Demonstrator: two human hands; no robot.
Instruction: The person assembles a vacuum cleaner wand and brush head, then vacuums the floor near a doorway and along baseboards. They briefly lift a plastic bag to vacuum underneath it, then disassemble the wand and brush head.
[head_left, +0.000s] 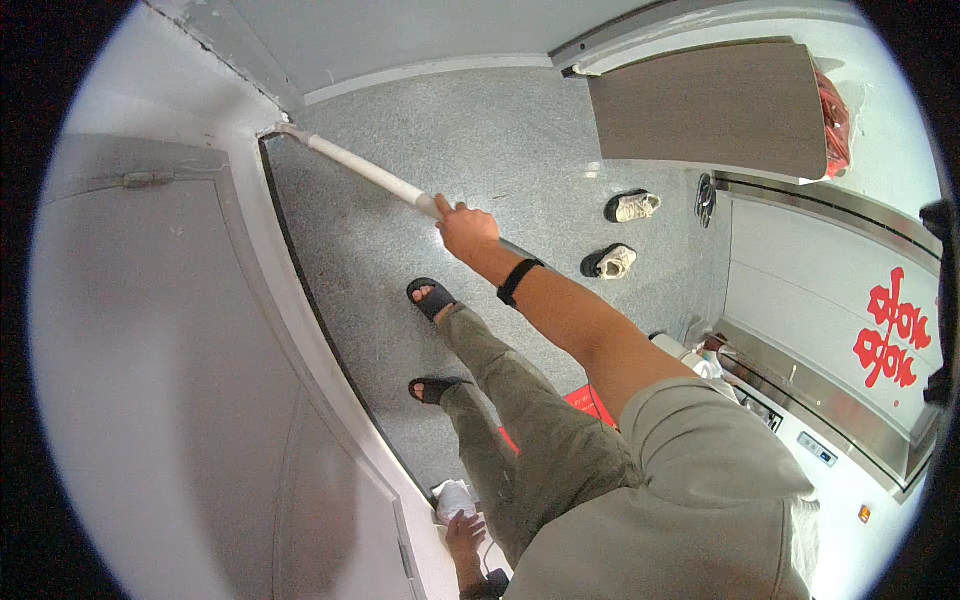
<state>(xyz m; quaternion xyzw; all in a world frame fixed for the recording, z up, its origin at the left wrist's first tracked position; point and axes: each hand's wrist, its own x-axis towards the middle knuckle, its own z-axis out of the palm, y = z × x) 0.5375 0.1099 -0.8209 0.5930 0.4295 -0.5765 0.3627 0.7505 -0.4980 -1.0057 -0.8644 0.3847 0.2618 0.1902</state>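
My right hand (469, 229) is closed around a white tube (367, 169), which looks like a vacuum cleaner wand. Its index finger lies stretched along the tube. A narrow nozzle (294, 133) at the far end reaches the floor corner beside the door frame. The tube's near end is hidden behind my forearm. Low in the picture, my left hand (466, 534) has its fingers apart, beside the wall. It overlaps a white wrapped bundle (454, 501) in the view; I cannot tell whether they touch.
A grey door (172, 337) borders the speckled floor (480, 112). White sneakers (634, 205) and dark slippers (705, 200) lie beyond my arm, below a brown cabinet panel (705, 105). At right stands a white door (795, 262) with red cut-out characters. A red box (589, 405) is behind my legs.
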